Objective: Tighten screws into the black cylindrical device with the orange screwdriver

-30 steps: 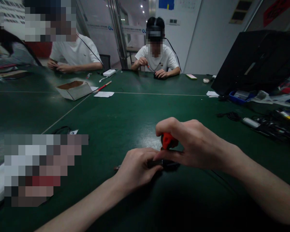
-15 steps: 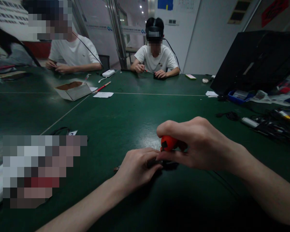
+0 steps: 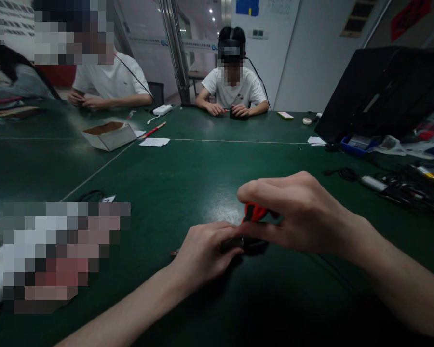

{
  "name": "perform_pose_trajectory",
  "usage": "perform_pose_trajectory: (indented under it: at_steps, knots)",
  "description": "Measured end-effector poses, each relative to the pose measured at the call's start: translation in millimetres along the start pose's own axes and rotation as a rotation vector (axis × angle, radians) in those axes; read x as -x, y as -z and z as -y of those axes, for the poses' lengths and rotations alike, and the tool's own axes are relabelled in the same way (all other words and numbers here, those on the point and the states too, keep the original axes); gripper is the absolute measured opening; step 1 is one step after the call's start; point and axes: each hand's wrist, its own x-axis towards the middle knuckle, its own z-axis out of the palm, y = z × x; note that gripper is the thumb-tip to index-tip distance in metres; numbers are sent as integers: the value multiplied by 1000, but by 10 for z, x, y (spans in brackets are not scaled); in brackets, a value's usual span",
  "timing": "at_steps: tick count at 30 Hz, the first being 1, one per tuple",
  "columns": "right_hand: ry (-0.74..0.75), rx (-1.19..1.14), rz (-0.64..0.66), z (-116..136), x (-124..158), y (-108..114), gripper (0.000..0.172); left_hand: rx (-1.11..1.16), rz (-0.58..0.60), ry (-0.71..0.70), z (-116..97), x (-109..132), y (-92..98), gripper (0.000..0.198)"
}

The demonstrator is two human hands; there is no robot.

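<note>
In the head view, my right hand (image 3: 296,214) is closed around the orange and black handle of a screwdriver (image 3: 256,212), held upright with its shaft mostly hidden. Its lower end meets a dark, elongated object (image 3: 232,245) on the green tabletop. My left hand (image 3: 206,248) pinches that object between thumb and fingers, just left of the screwdriver. Most of the dark object is covered by my fingers, so its kind is unclear. A small brownish end piece (image 3: 174,254) shows behind my left wrist.
The green table (image 3: 217,168) spans the view. An open cardboard box (image 3: 110,140), a red pencil-like stick (image 3: 154,130) and paper (image 3: 155,142) lie left of centre. At right stand a black monitor (image 3: 386,91) and tangled cables (image 3: 412,188). Across sits a co-worker (image 3: 233,91); others sit left.
The orange handle has turned in my right hand, showing a different black patch. My right hand has shifted slightly; my left stays in place. The co-worker opposite has brought their hands closer together.
</note>
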Motion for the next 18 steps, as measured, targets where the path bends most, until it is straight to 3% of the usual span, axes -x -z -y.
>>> perform_pose_trajectory:
  at_steps: [6, 10, 18]
  knots:
    - [-37, -44, 30, 31, -9, 59, 14, 8, 7, 7, -1, 0, 0, 13]
    - [-57, -95, 56, 39, -5, 71, 21, 13, 3, 3, -29, -4, 6, 12]
    - [-12, 77, 65, 22, 0, 85, 12, 9, -8, 27, -70, -4, 37, 11]
